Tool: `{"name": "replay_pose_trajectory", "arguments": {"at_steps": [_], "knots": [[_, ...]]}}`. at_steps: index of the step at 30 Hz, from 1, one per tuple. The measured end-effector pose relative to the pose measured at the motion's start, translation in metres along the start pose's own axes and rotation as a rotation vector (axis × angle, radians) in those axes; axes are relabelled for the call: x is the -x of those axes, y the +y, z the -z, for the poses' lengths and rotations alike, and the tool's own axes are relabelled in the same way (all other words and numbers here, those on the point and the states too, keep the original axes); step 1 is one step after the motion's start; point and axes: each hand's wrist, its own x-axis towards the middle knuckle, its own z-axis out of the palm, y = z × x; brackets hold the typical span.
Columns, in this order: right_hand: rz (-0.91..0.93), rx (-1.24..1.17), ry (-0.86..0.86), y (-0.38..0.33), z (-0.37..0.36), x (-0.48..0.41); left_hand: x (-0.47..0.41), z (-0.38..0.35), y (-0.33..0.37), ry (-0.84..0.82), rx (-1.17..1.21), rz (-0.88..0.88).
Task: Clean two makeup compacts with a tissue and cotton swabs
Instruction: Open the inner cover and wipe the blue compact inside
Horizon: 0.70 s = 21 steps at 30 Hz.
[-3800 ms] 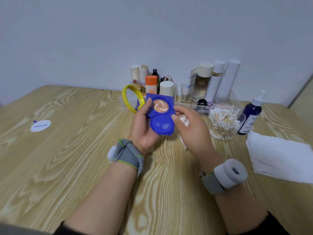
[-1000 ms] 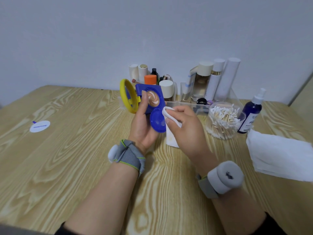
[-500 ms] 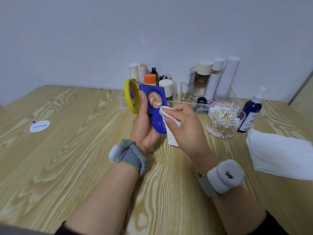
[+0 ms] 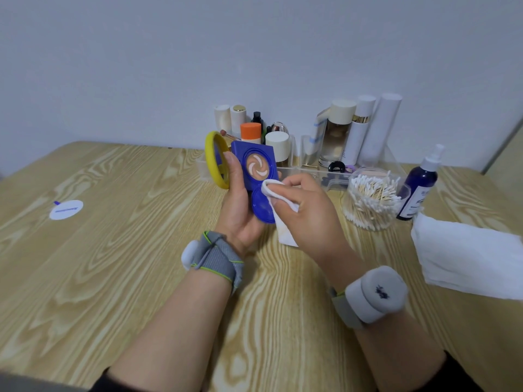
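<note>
Nearest, both forearms reach in over the desk (image 4: 113,264), each with a grey band at the wrist. The left grip (image 4: 240,213) is clasped round the open blue compact (image 4: 259,168), thumb along its left edge. It holds the compact off the desk and tilted toward the face, likely so the pan and rim stay in sight while they are wiped. The compact's round flap (image 4: 260,209) hangs open toward the palm.

The right grip (image 4: 311,213) pinches a folded tissue (image 4: 273,189). One end is wrapped over a fingertip and pressed to the compact's lower right edge, just above the flap (a wrapped fingertip probably suits a narrow groove). The tail of the tissue hangs below the hand.

A yellow ring (image 4: 216,165) stands on edge behind the left thumb. I cannot tell whether it is this compact's lid or a separate piece.

To the right, handy for the wiping hand, lie spare tissues (image 4: 467,256), a jar of swabs (image 4: 370,199) and a spray bottle (image 4: 418,188). Well to the left lies a round sticker (image 4: 66,209). Farthest, a clear organiser (image 4: 311,172) of bottles stands against the wall.
</note>
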Motion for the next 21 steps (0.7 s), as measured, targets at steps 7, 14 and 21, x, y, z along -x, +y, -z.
{"name": "replay_pose_trajectory", "arguments": {"at_steps": [7,14,21], "knots": [[-0.022,-0.033,-0.029,-0.003,-0.001,0.002,-0.002,0.003,0.0,0.023,-0.03,-0.032],[0.053,0.0,-0.138,-0.007,-0.002,0.004,-0.006,0.012,0.001,0.043,0.029,-0.019],[-0.009,-0.004,-0.017,0.0,-0.003,0.002,-0.007,0.011,0.003,0.041,0.036,-0.045]]}}
